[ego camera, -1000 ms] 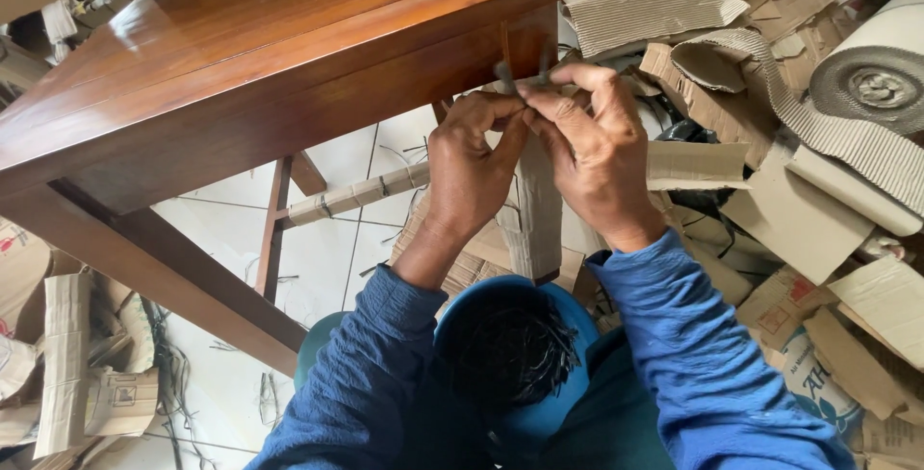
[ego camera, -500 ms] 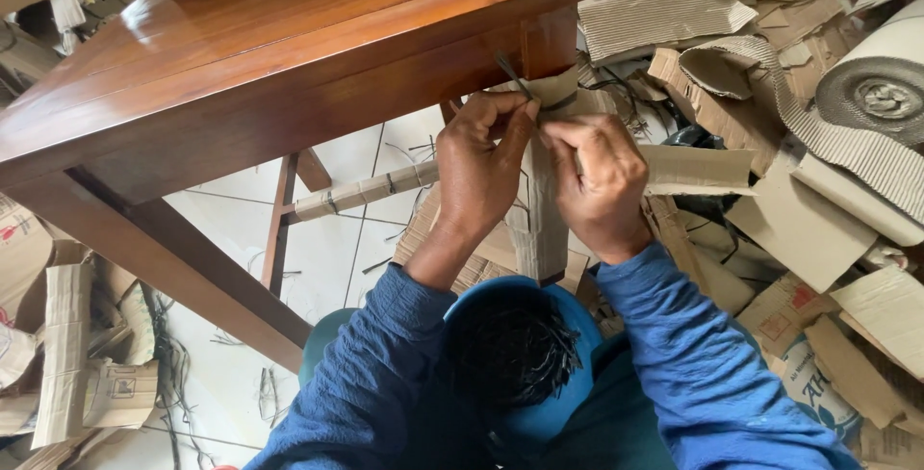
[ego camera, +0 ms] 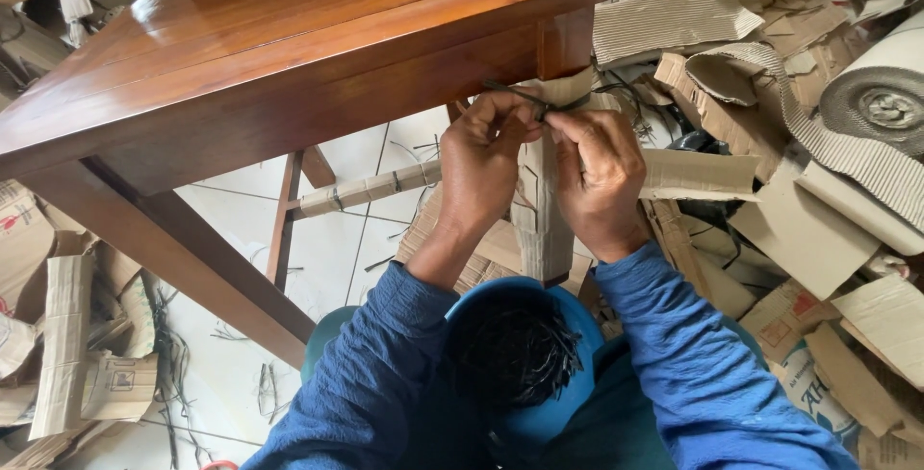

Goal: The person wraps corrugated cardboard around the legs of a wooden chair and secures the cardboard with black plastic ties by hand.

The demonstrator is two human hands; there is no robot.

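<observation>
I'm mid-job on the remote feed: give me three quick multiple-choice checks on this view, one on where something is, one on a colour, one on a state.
1. Where do both hands work?
A. On the tabletop
B. At the top of the cardboard-wrapped table leg
C. At the floor tiles

2. What colour is the bowl in the person's lap?
A. Blue
B. Red
C. White

3. What state is the table leg under the hands in?
A. Bare wood all the way down
B. Wrapped in corrugated cardboard
C. Lying loose on the floor

Answers:
1 B: the left hand and the right hand meet on a dark strap just under the corner of the table.
2 A: the bowl of dark ties has a blue rim.
3 B: the table leg shows ribbed cardboard below the hands.
</observation>
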